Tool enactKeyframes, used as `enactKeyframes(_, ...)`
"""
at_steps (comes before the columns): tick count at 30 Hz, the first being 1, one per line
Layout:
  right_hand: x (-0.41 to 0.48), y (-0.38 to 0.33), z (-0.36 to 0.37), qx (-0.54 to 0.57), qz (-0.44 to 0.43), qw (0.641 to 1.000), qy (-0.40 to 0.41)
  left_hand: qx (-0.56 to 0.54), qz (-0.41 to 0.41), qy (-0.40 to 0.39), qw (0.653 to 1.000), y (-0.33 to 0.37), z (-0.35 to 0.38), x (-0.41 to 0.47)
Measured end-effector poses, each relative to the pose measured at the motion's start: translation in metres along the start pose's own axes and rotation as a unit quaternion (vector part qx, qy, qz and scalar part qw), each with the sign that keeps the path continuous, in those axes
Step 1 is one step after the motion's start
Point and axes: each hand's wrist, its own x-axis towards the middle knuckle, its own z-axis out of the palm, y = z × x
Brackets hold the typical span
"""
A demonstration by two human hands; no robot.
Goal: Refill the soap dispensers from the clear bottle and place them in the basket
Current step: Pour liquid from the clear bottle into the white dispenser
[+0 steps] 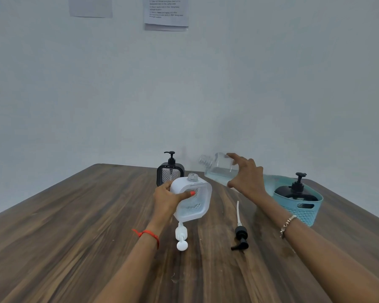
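Note:
My left hand [167,196] grips a white square soap dispenser [194,200], tilted above the table with its open neck pointing up and back. My right hand [247,176] holds the clear bottle [219,169] tipped to the left, its threaded mouth open just above and right of the dispenser's neck; some liquid lies in it. The white pump head [181,237] lies on the table below the dispenser. A black pump with a white tube [240,231] lies to its right. A black dispenser [297,191] sits in the teal basket [311,212] at the right.
Another black dispenser with a patterned front [170,172] stands upright behind the white one. The wooden table [74,237] meets a pale wall at the back. Printed sheets [165,14] hang on the wall.

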Motion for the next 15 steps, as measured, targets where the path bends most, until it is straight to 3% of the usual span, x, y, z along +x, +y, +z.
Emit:
enactKeyframes(5,0.006,0.008,0.002,0.233,0.073,0.970,-0.002,-0.015,-0.008,0.001,1.000,-0.002,-0.008,0.004)
enactKeyframes(9,0.007,0.018,0.013,0.381,0.141,0.914,-0.012,-0.020,-0.014,0.001,1.000,-0.001,-0.015,0.009)
enactKeyframes(15,-0.001,0.023,0.037,0.492,0.187,0.849,-0.037,-0.022,-0.011,-0.002,1.000,0.000,-0.028,0.016)
